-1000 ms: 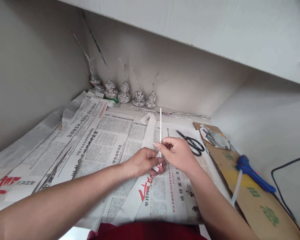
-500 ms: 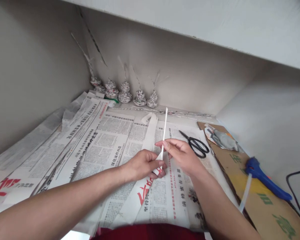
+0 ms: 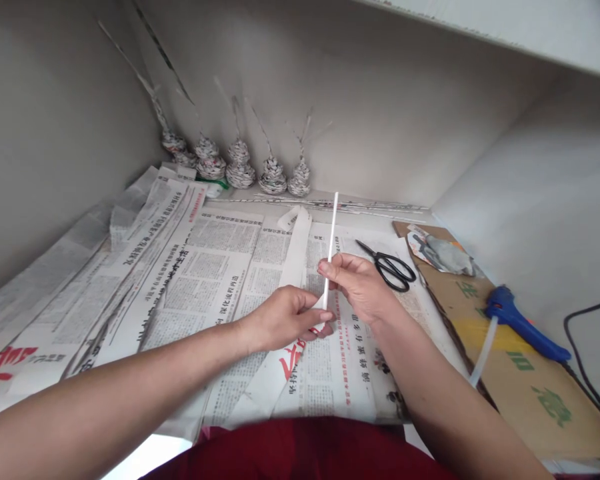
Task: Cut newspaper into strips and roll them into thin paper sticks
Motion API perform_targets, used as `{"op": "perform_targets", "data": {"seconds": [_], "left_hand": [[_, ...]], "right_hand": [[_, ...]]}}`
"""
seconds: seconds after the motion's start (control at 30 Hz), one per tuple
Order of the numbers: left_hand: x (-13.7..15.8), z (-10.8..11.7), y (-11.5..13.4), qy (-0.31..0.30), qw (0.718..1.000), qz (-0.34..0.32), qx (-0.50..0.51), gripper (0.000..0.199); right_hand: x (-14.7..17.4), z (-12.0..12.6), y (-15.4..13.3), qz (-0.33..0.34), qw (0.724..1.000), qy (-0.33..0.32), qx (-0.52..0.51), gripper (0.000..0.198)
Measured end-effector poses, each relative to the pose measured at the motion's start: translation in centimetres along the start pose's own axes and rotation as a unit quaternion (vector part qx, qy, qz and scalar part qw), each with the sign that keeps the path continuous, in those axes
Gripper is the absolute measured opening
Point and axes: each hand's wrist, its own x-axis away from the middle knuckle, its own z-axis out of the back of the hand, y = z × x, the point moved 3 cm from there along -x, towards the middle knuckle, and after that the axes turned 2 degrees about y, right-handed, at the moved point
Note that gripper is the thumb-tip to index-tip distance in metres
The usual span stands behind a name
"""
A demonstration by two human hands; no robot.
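Observation:
A thin white rolled paper tube (image 3: 334, 223) stands nearly upright between my hands, its top tilted slightly right. My right hand (image 3: 357, 283) pinches it midway between thumb and fingertips. Lower down, my left hand (image 3: 293, 317) is closed on the tube's bottom end, where a paper strip with red print wraps into it. Part of that strip is hidden by my fingers. Beneath my hands lie newspaper sheets (image 3: 220, 267), with a pale loose strip (image 3: 297, 243) on top. Black-handled scissors (image 3: 393, 270) rest just beyond my right hand.
Several woven paper gourd shapes (image 3: 240, 167) line the back wall, with thin paper sticks (image 3: 350, 205) before them. At right, a blue glue gun (image 3: 525, 327) lies on cardboard (image 3: 520, 413), near a black cable (image 3: 575, 353). Newspaper strips (image 3: 70, 273) cover the left side.
The view has tipped downward, so everything sits a little higher in the picture. Both hands keep hold of the paper tube in nearly the same pose.

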Motion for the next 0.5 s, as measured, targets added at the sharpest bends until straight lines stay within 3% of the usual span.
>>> {"op": "perform_targets", "data": {"seconds": [0.17,0.27,0.5], "left_hand": [[0.02,-0.12,0.10,-0.017,0.999,0.018,0.035,0.035],[0.02,-0.22,0.02,-0.018,0.999,0.024,0.035,0.033],[0.19,-0.38,0.06,-0.032,0.998,0.029,0.036,0.031]], "right_hand": [[-0.08,0.19,-0.27,0.029,0.998,-0.042,0.035,0.021],[-0.25,0.64,-0.26,0.032,0.999,-0.020,0.006,0.014],[-0.18,0.45,-0.54,0.034,0.998,-0.054,-0.011,0.019]]}}
